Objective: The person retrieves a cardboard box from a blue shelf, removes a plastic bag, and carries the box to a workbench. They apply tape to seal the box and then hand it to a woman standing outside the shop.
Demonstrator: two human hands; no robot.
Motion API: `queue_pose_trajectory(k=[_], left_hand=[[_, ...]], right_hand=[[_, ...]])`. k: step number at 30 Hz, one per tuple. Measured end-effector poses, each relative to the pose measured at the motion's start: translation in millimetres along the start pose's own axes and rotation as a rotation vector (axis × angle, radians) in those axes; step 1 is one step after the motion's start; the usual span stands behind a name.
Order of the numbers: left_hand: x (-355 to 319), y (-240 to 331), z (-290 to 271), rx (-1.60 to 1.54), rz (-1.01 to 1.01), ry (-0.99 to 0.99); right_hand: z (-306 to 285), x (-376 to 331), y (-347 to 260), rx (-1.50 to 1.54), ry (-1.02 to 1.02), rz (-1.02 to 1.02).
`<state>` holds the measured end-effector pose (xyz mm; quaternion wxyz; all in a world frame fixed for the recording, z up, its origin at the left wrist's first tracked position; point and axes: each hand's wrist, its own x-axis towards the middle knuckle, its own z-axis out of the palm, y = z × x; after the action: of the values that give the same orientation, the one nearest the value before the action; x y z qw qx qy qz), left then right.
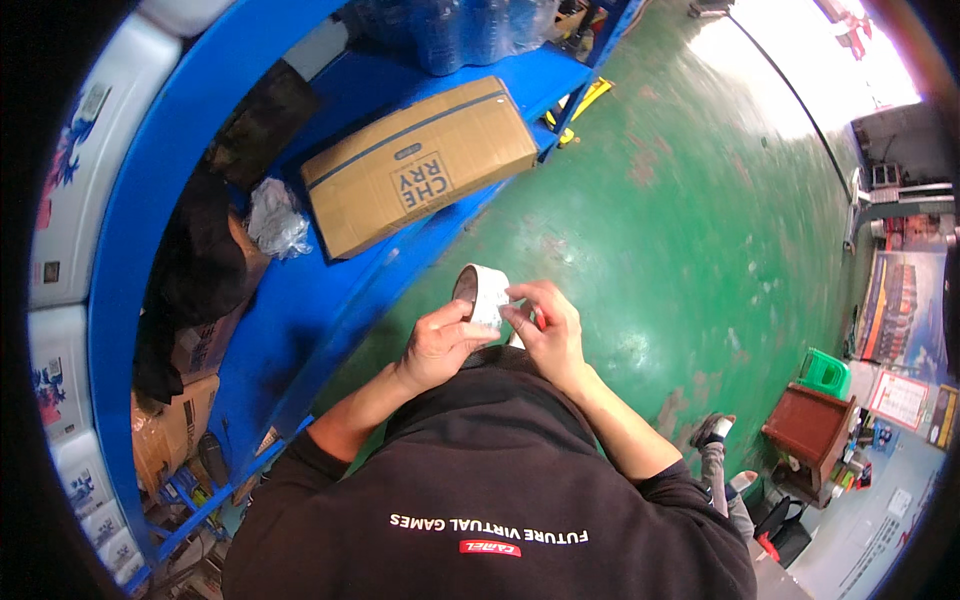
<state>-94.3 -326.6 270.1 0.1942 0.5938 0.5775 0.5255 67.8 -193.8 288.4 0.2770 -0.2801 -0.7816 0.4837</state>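
Note:
In front of my body I hold a roll of white packing tape (pixel 488 294), tilted so that its dark hollow core faces left. My left hand (pixel 440 342) is closed on the roll's near left side, thumb and fingers against it. The fingers of my right hand (pixel 549 328) are bent and pinched together at the tape's outer face on the right. A small red spot shows between the right fingers; what it is I cannot make out. On the blue shelf beyond, a closed cardboard box (pixel 370 195) lies at an angle.
Blue shelving (pixel 250 360) runs along my left, with crumpled clear plastic (pixel 277 218), dark cloth and cartons on it. Wrapped blue bottles (pixel 460 35) stand at its far end. Green floor (pixel 640 270) stretches right. A person's legs (pixel 714 465) and a brown cabinet (pixel 808 425) are at right.

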Motion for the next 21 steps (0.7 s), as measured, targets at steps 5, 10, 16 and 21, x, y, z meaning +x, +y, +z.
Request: queue_pose_trajectory(k=[5,10,16,21], left_hand=[[10.4,16.4,39.1,-0.223,-0.215,0.034],[19.5,30.1,74.3,-0.518,-0.392,-0.014],[26.7,37.3,100.6,-0.5,-0.445,-0.071],[34.2,43.3,118.0,-0.455,-0.456,-0.08]], right_hand=[[-30.2,-14.2,14.2,0.504,-0.122,0.579],[-60.4,-28.0,28.4,0.224,-0.08,0.397],[-87.9,-52.4,24.7,-0.02,0.07,-0.006],[-99.6,-64.0,33.1,-0.178,0.162,-0.17]])
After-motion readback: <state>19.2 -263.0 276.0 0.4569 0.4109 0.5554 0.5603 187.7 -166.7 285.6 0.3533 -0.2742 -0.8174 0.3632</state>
